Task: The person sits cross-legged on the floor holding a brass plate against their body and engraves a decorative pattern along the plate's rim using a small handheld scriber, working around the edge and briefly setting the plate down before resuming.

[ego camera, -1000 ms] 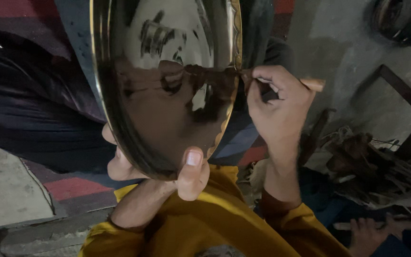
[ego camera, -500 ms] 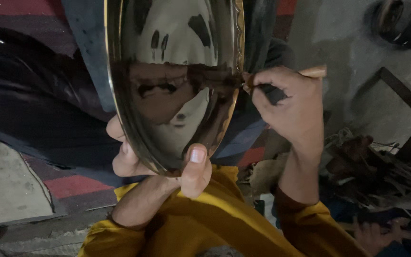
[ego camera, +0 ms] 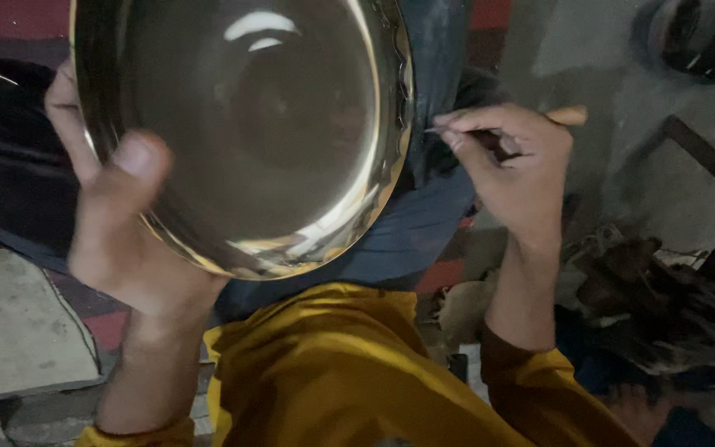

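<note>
A large shiny brass-coloured metal plate (ego camera: 242, 124) fills the upper left, its polished inner face turned toward me. My left hand (ego camera: 122, 232) grips its lower left rim, thumb pressed on the inside. My right hand (ego camera: 511, 170) is at the plate's right edge, fingers pinched around a thin pointed tool with a wooden handle (ego camera: 568, 116); the metal tip points at the scalloped rim. My sleeves and lap are covered in yellow cloth (ego camera: 341, 372).
Blue cloth (ego camera: 424, 223) lies under the plate. A heap of dark scraps and tools (ego camera: 647, 298) sits on the grey floor at the right, a dark round container (ego camera: 705, 37) at the top right. A pale slab (ego camera: 10, 331) is at lower left.
The plate has been turned and brought closer; my left hand has shifted from its bottom edge to the left rim. The right hand with the tool has eased slightly off the rim.
</note>
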